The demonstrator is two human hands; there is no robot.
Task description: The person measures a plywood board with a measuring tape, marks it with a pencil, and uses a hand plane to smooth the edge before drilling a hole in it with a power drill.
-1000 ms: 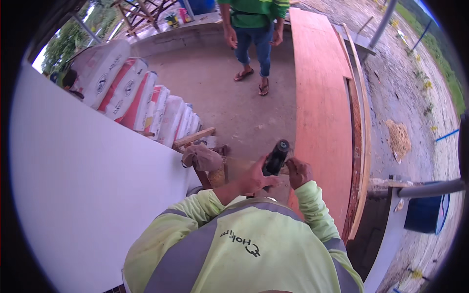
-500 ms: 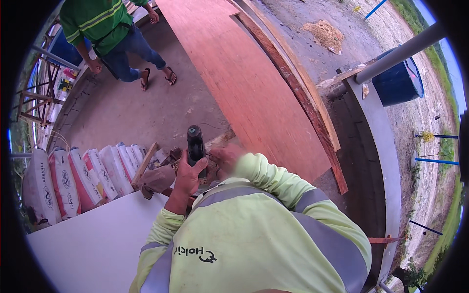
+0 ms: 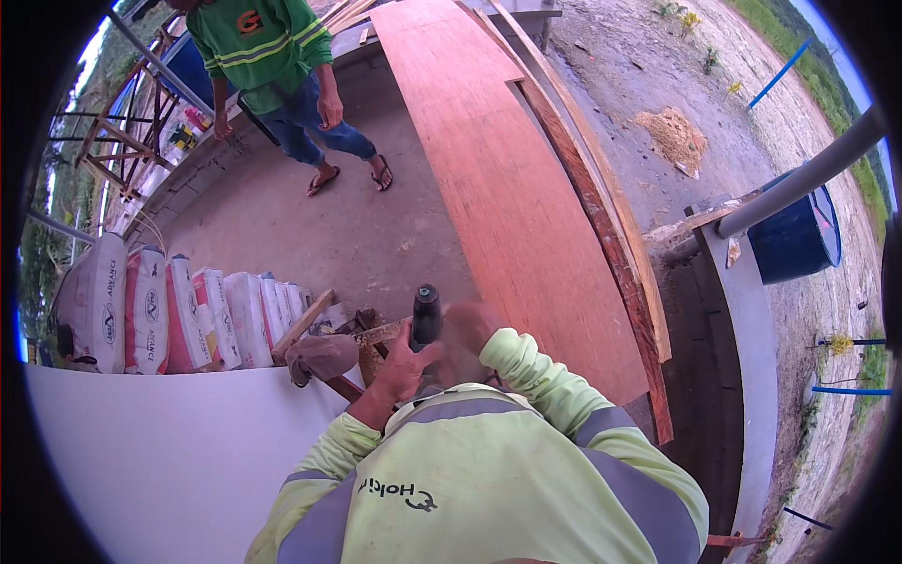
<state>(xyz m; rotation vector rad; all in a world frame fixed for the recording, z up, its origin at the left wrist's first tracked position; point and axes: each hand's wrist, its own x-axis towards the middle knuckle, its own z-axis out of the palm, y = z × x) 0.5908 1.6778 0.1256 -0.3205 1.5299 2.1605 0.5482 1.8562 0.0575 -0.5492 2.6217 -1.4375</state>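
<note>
The left hand [image 3: 406,362] holds a black cylindrical object [image 3: 426,317] upright in front of the chest, its fingers wrapped around the lower part of the object so that the rounded dark top stands clear above the grip. What kind of tool the object is cannot be told. The right hand [image 3: 467,329] sits just beside the object on its right side and appears blurred; whether its fingers grip the object or only rest against it cannot be told.

Both forearms are covered by the sleeves of a yellow-green high-visibility shirt [image 3: 489,479] with grey reflective bands.

Positions of surrounding items:

- A large white panel [image 3: 160,451] fills the lower left of the view, its top edge running just below a row of stacked cement bags [image 3: 188,320].
- A short wooden batten [image 3: 303,324] leans beside the bags, next to a small heap of wooden and fibrous debris [image 3: 362,334] just left of the hands.
- A long reddish plywood sheet [image 3: 507,188] lies on the concrete floor [image 3: 310,235], extending from near the hands toward the top of the view.
- A grey metal pole [image 3: 799,179] crosses the right side above a blue drum [image 3: 794,235].
- Another person in a green striped shirt [image 3: 263,47], jeans and sandals stands on the concrete floor well apart from the hands, at the top of the view
</note>
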